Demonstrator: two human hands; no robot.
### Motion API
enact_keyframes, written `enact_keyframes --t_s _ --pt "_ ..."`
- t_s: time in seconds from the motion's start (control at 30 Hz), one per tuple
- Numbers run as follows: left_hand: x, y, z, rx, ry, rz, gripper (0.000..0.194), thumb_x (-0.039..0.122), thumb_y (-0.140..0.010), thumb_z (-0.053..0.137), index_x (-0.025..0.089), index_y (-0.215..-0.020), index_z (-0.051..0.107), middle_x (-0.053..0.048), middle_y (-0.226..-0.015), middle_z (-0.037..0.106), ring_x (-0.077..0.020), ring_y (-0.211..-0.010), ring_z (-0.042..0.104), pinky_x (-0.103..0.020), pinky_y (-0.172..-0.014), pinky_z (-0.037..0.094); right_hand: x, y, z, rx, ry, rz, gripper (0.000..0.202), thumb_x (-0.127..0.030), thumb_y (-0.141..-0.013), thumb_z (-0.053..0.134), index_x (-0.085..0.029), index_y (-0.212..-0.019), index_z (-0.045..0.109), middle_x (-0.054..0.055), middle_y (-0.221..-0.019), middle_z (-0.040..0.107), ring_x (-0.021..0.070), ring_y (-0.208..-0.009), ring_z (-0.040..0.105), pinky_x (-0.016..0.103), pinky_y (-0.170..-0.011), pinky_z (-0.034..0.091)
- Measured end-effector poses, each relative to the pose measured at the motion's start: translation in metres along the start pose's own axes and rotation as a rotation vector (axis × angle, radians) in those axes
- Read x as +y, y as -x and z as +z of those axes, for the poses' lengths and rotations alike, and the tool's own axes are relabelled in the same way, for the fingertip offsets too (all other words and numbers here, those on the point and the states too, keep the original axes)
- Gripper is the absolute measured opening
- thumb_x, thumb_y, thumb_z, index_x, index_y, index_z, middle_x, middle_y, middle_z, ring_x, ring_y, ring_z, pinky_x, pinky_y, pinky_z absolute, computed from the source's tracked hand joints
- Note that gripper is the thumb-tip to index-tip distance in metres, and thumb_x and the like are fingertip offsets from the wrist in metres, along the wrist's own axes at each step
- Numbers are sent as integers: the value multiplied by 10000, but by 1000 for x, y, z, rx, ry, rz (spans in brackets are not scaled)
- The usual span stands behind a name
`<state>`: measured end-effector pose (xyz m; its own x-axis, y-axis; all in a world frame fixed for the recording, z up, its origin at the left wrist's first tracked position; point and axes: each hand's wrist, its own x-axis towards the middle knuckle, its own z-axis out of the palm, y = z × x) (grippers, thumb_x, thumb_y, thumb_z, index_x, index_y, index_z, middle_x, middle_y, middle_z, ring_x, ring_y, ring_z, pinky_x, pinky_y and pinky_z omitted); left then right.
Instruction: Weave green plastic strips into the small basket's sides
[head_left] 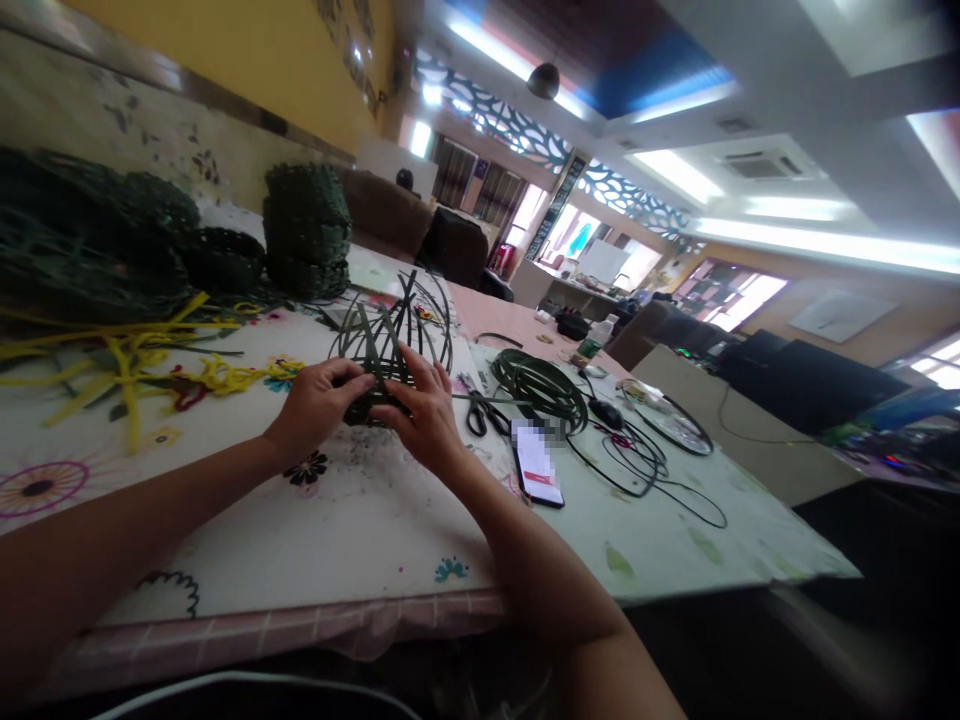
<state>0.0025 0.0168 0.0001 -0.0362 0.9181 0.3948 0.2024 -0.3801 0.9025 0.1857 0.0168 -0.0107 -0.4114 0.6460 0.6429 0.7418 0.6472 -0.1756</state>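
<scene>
A partly woven basket (386, 350) of dark green strips stands on the flowered tablecloth, its loose strips fanning upward and crossing. On its near left side, my left hand (311, 405) is closed, thumb and fingers pinching a strip. My right hand (424, 410) grips the right side of the weave, its fingers bent around the strips and a thin strip running out to the right. The basket's low woven base shows partly between my hands; the exact strips under my fingertips are hard to make out.
Right of my hands lie black-handled scissors (480, 412), a phone (537, 465) and a coil of green strips (540, 385). Yellow strips (127, 370) spread at the left. Finished-looking dark green baskets (306, 230) stack behind. A bottle (596, 338) stands farther back.
</scene>
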Motion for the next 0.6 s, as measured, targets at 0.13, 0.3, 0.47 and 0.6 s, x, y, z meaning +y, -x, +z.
enact_keyframes --t_s 0.13,0.3,0.47,0.6 --pt "-2 -4 -2 -4 15 3 278 454 -755 724 183 -706 684 7 -661 623 -149 -639 533 -277 -642 455 5 8 0 -23 163 -113 827 -734 -794 773 -230 -1431 619 178 -1714 339 351 -1611 290 558 -1310 206" --pt "-2 -9 -2 -2 67 -30 306 476 -736 758 188 -691 665 14 -629 600 -136 -595 511 -268 -598 450 10 17 1 -68 295 -200 991 -650 -783 834 -144 -1548 459 235 -1715 307 385 -1603 257 583 -1291 211" --pt "1 -9 -3 -19 48 -6 280 452 -750 753 187 -697 681 12 -636 610 -137 -606 523 -266 -609 466 15 17 10 64 457 -228 548 -255 -988 638 -123 -1503 505 218 -1656 444 322 -1220 586 477 -1031 461" --pt "-3 -11 -6 -84 -14 41 301 483 -826 707 184 -787 714 -3 -702 654 -155 -646 574 -279 -645 491 20 13 6 82 458 -274 421 -274 -1041 550 -131 -1437 563 206 -1617 500 271 -1020 615 435 -922 499"
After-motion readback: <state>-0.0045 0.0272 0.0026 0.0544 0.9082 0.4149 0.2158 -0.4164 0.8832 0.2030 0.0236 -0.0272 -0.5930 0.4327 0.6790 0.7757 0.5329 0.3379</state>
